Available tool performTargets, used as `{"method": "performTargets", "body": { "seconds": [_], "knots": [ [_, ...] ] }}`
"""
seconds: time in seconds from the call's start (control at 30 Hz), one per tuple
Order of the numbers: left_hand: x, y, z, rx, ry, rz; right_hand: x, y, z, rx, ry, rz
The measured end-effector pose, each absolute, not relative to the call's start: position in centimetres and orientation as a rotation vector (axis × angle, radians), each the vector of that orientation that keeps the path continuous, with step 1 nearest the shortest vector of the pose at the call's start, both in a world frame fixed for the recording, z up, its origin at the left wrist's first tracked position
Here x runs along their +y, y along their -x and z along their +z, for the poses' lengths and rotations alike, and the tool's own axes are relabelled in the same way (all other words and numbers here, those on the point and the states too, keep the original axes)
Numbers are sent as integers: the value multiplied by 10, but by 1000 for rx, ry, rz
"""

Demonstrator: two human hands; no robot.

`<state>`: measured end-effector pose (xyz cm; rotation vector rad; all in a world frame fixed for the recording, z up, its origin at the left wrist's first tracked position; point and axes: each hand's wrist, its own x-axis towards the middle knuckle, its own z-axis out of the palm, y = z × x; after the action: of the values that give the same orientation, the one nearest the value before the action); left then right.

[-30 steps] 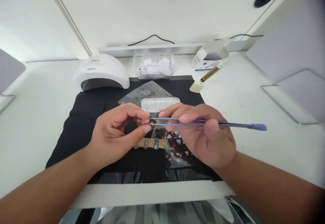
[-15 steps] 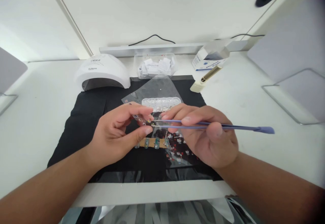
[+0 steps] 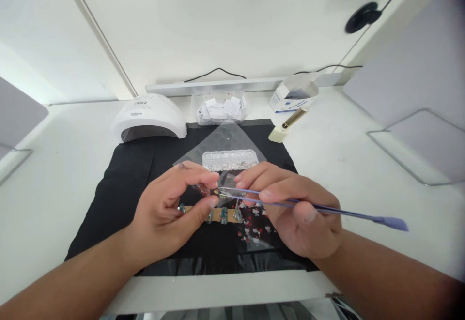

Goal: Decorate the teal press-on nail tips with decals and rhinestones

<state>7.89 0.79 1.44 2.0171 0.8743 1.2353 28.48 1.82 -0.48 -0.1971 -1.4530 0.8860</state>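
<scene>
Half curled, the left hand (image 3: 169, 208) held a printed clear sheet (image 3: 204, 190) by thumb and forefinger above the black mat (image 3: 116, 187); the right hand (image 3: 301, 208), palm turned inward, gripped purple tweezers (image 3: 358, 215), parted tips beside the sheet.

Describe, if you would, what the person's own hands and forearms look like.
The left hand and right hand are bare: no gloves, and no rings, watch or bracelet show. Both forearms are uncovered as far as the view reaches, with no sleeves in sight.
</scene>
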Motion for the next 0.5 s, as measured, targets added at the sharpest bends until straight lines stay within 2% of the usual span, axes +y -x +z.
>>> {"method": "performTargets", "body": {
  "seconds": [0.5],
  "knots": [
    [7, -79, 14, 1013, -2007, 1143, 18, -287, -5, -1499, 232, 806]
  ]
}}
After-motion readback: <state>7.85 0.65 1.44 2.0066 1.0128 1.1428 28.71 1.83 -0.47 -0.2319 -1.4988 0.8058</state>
